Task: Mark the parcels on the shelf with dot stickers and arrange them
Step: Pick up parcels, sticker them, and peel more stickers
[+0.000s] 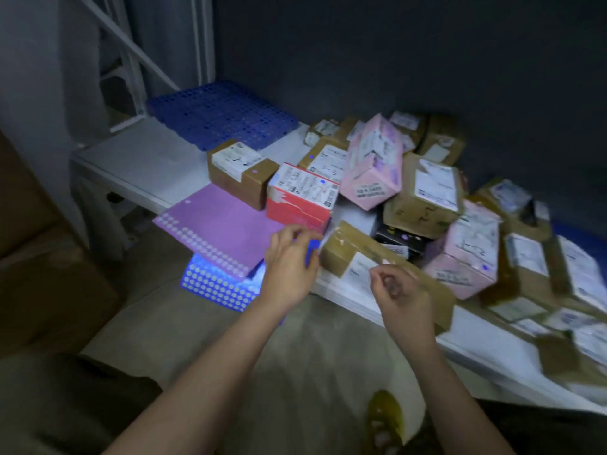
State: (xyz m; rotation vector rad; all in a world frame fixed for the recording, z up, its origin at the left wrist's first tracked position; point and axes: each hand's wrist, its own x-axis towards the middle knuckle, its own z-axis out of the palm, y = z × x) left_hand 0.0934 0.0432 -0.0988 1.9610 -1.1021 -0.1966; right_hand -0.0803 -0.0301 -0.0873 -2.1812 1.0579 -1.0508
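Note:
My left hand (289,264) pinches the corner of a blue dot sticker sheet (213,285) that hangs over the front edge of the shelf (147,159). A purple dot sticker sheet (216,224) lies on top of it. My right hand (400,297) hovers over a long brown parcel (358,254) at the shelf's front. Its thumb and forefinger are pinched together, and anything between them is too small to see. A red-and-white parcel (302,195) carries a blue dot. A brown parcel (243,172) carries a purple dot.
Several brown and pink parcels (374,162) are heaped across the middle and right of the white shelf. A blue perforated plastic mat (223,116) lies at the back left. White shelf uprights (131,60) stand behind it. Cardboard boxes (39,257) sit on the floor at left.

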